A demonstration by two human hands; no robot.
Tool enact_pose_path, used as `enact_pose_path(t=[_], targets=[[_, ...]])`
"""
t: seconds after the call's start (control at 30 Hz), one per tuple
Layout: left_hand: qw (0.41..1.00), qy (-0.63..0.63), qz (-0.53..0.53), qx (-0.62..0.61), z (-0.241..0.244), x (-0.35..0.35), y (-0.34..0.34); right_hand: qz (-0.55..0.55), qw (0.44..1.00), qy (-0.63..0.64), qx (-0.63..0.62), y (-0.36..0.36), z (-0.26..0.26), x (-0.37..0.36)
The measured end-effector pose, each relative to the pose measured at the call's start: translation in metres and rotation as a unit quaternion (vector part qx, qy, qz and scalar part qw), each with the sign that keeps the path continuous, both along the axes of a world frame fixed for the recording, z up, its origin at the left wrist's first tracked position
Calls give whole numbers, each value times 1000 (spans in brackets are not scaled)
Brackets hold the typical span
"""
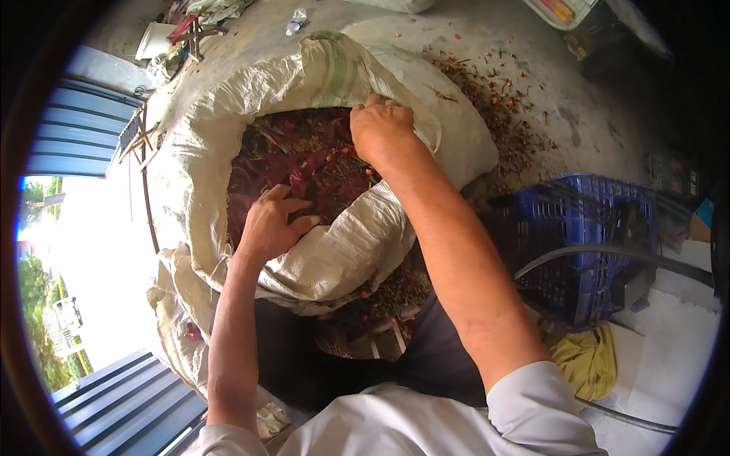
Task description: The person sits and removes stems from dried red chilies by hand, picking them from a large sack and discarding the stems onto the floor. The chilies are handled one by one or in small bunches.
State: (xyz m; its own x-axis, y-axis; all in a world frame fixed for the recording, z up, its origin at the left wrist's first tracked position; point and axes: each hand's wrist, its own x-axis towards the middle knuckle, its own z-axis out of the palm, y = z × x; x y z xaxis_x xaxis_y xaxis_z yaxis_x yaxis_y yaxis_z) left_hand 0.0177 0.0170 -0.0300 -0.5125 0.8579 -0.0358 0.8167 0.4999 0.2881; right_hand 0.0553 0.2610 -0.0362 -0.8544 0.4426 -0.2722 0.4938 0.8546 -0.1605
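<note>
A large white woven sack [188, 165] stands before me with its rim rolled outward. Dark red plant pieces mixed with thin stems [308, 154] fill its mouth. At the far right of the opening, my right hand [383, 128] has its fingers curled over the rim and grips the fabric. My left hand [276, 222] is low in the opening near the close rim. Its fingers are spread above the red pieces, and nothing shows in its grasp. Whether its fingertips touch the contents is hard to tell.
Red bits and stems [507, 114] litter the floor at right. A blue plastic crate [582, 199] stands there, crossed by a black hose [604, 249], with a yellow cloth [587, 359] below. A plastic bottle [296, 21] lies beyond the sack. A wooden stool [195, 37] is at far left.
</note>
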Motion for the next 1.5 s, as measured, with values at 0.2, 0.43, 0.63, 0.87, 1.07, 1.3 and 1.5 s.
enact_pose_path(t=[0.2,0.43,0.63,0.87,1.07,1.3,1.5], targets=[[987,-120,79,74,-3,-10,5,-120,965,229,51,11,-76,-30],[993,-82,86,15,-4,-48,-8,-132,936,238,-226,-25,-25,-41],[960,-90,222,144,1,-63,-44,80,853,303,-418,-146,45,-8],[982,-30,168,84,-12,-81,-78,136,797,341,-480,-134,100,8],[990,-7,137,27,8,-51,-29,-96,863,486,97,40,71,-7],[995,-20,90,24,5,-50,-18,49,890,412,192,-6,21,-16],[979,73,129,140,24,-31,-47,191,976,52,-92,-57,-17,-1]])
